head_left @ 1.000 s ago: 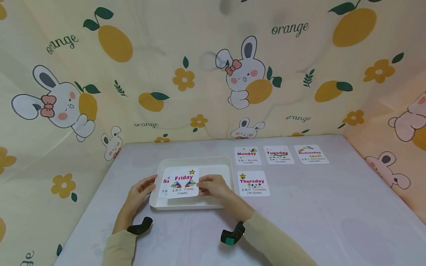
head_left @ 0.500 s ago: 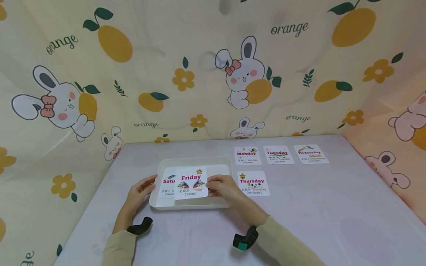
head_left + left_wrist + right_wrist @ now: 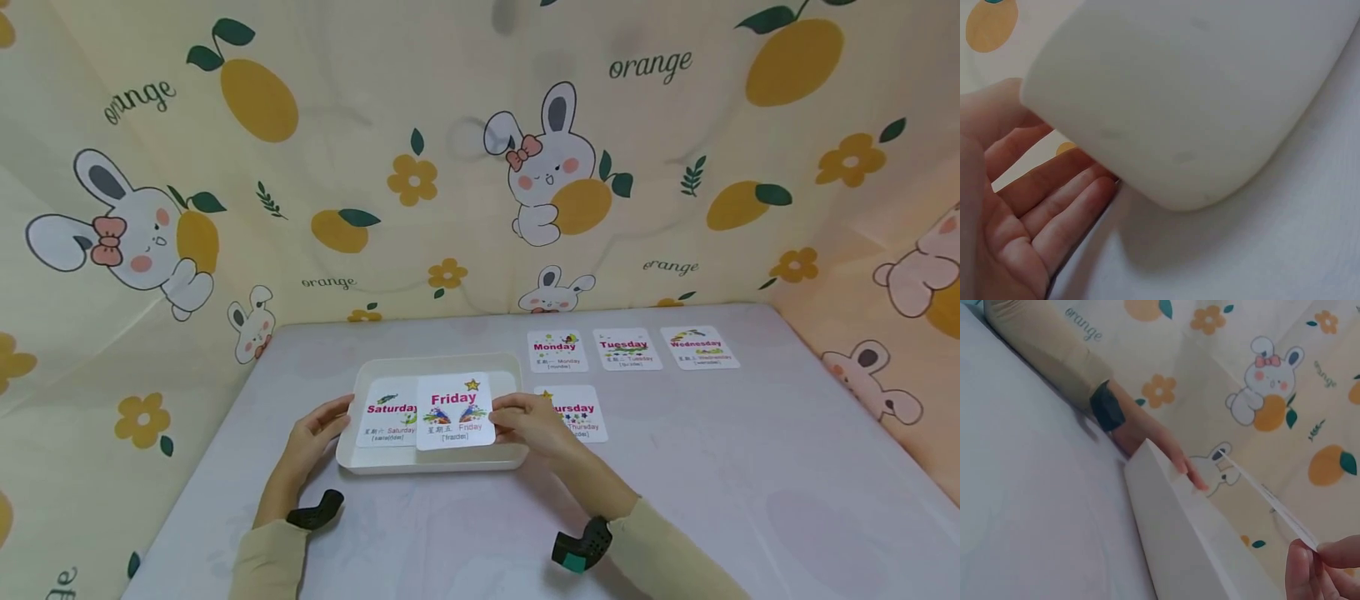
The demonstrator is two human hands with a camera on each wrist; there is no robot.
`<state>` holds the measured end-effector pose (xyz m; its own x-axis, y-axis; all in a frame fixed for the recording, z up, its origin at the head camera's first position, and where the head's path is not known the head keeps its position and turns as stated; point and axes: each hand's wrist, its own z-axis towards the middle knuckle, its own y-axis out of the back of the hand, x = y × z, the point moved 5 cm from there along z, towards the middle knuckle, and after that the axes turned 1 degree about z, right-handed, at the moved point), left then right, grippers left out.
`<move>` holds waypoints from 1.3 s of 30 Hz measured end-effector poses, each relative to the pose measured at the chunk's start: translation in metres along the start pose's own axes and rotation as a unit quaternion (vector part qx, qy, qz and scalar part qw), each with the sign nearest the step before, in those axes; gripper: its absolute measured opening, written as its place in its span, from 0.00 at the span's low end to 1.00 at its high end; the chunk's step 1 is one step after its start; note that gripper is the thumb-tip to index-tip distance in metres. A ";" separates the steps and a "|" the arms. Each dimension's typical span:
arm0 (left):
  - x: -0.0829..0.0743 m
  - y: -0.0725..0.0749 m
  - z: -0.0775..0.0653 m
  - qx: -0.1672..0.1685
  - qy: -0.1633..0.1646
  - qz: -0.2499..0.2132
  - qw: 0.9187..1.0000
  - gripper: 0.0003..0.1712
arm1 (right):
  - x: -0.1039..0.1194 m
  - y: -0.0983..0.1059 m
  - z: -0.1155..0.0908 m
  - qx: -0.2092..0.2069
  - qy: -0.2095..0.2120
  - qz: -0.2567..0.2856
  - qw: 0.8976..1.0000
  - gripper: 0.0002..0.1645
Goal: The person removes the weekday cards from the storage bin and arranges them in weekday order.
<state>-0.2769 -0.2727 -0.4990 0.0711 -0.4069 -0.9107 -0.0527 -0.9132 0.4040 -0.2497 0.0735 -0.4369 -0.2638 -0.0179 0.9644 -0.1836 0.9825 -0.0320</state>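
My right hand [image 3: 534, 427] pinches the right edge of the white Friday card [image 3: 453, 412] between thumb and fingers. The card is held over the right part of a shallow white tray [image 3: 438, 467]. In the right wrist view, this card [image 3: 1272, 503] appears nearly edge-on, above the tray. A Saturday card [image 3: 386, 421] lies in the tray, its right edge hidden behind Friday. At the tray's left end, my left hand [image 3: 315, 437] holds the rim; the left wrist view has its fingers [image 3: 1072, 219] against the tray's side.
Monday [image 3: 557, 352], Tuesday [image 3: 627, 350] and Wednesday [image 3: 700, 348] cards form a row at the back right of the table [image 3: 712, 500]. Below Monday lies a Thursday card [image 3: 588, 414], partly covered by my right hand. A patterned cloth [image 3: 450, 83] hangs around the table.
My right hand has carried the Friday card to the right, uncovering most of the Saturday card. It now overlaps the Thursday card. My left hand has stayed at the tray's left end.
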 end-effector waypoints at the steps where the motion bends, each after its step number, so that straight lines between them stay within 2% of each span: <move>1: 0.000 0.000 0.000 0.000 0.001 0.003 1.000 0.29 | 0.000 0.002 -0.001 0.001 0.001 0.001 1.000 0.18; 13: 0.001 0.000 0.000 -0.006 -0.003 -0.001 1.000 0.30 | 0.003 0.032 -0.009 -0.002 0.002 -0.009 1.000 0.19; 28: -0.001 0.000 0.000 -0.006 -0.003 -0.006 1.000 0.29 | 0.008 0.079 -0.012 -0.025 0.001 -0.079 0.997 0.19; 39: 0.001 0.000 -0.001 -0.007 -0.001 -0.007 1.000 0.31 | 0.014 0.120 -0.017 -0.014 0.013 -0.126 0.992 0.23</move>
<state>-0.2763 -0.2727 -0.5000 0.0694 -0.3939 -0.9165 -0.0382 -0.9191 0.3921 -0.2593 0.1938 -0.4225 -0.1879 -0.2584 0.9476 -0.2138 0.9524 0.2173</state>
